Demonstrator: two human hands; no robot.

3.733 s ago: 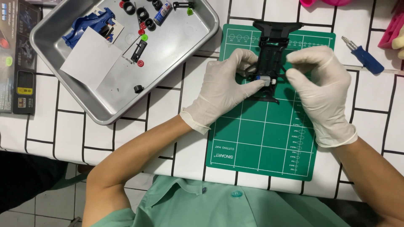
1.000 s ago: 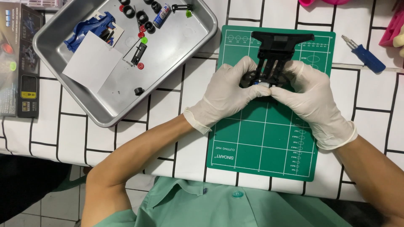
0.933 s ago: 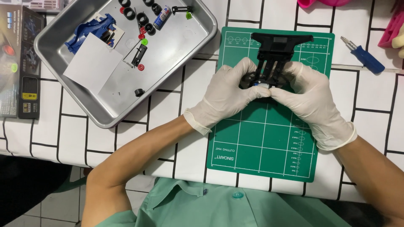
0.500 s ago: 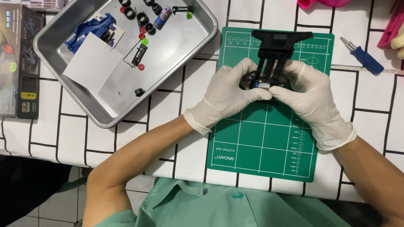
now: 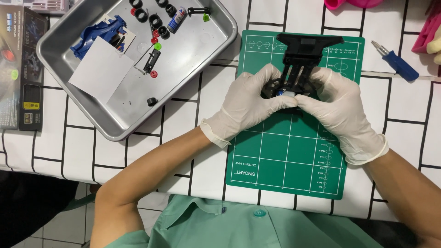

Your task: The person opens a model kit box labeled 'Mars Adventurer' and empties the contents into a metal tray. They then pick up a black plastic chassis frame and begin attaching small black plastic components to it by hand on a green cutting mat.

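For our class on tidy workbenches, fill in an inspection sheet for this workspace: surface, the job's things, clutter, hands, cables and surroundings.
Surface: white table with black grid lines; green cutting mat lies on it.
Job's things: black plastic frame on the mat, with a small silver part at its middle between the fingertips.
Clutter: metal tray holding a white card, blue plastic shell, small black rings and coloured bits; blue screwdriver right of the mat.
Hands: left hand and right hand, both in white gloves, pinch the frame.
Cables: nothing seen.
Surroundings: dark box at left; pink items at top right; tiled floor below.
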